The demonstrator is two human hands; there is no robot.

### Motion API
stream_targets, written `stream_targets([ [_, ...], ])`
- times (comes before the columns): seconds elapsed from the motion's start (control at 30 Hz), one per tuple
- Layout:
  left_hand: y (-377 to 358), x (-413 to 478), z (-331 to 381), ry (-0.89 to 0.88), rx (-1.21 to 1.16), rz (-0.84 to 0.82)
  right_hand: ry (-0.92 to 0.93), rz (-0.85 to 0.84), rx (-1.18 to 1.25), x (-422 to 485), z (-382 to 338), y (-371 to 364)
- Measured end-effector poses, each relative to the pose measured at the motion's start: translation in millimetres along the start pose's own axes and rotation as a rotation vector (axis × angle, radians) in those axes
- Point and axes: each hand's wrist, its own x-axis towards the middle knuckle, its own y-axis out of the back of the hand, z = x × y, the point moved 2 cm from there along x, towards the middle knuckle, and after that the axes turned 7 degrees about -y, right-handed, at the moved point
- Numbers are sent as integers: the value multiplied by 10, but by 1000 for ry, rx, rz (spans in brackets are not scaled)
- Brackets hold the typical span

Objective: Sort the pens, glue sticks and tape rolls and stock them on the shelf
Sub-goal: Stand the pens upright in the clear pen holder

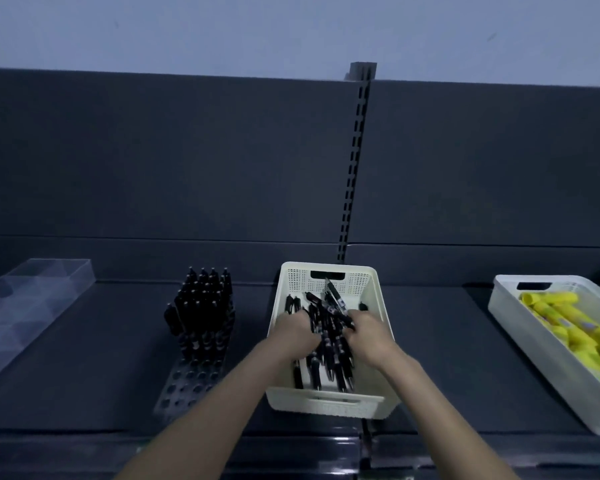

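Cream basket (pixel 326 407) holds pens (pixel 333 355), tray (pixel 534 351) probably glue sticks (pixel 568 327).

A shop, by its dark gondola shelf (pixel 101 358) with back panel (pixel 153 150), slotted upright (pixel 355 168) and stock baskets (pixel 326 407).

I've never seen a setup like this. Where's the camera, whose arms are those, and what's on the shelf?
No machine here: a person wears the camera on their head, so you look down along their arms. The left hand and right hand reach into a cream basket and grip loose black pens. Left of it, a holed rack holds upright pens; farther left lies a clear box. At right, a white basket holds yellow glue sticks. Everything stands on a dark shelf.
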Motion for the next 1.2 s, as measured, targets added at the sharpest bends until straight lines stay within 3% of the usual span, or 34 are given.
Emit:
stream_targets([
  [0.2,-246,364,10,147,267,-89,-7,-18,-233,206,-73,-112],
  [0.33,-297,447,-62,163,185,-52,-66,2,-306,199,-31,-186],
  [0.53,-363,488,-140,96,176,-8,-106,81,-200,378,-66,-186],
  [0.67,-405,530,-175,135,39,-11,-186,-44,-132,588,-90,-252],
  [0.87,-364,579,-211,213,8,33,-217,-75,-116,601,-34,-219],
  [1.07,-327,600,-190,245,-201,115,-188,-20,145,501,-19,-98],
  [1.2,-254,568,-150,212,-365,223,-204,-76,690,349,42,-49],
])
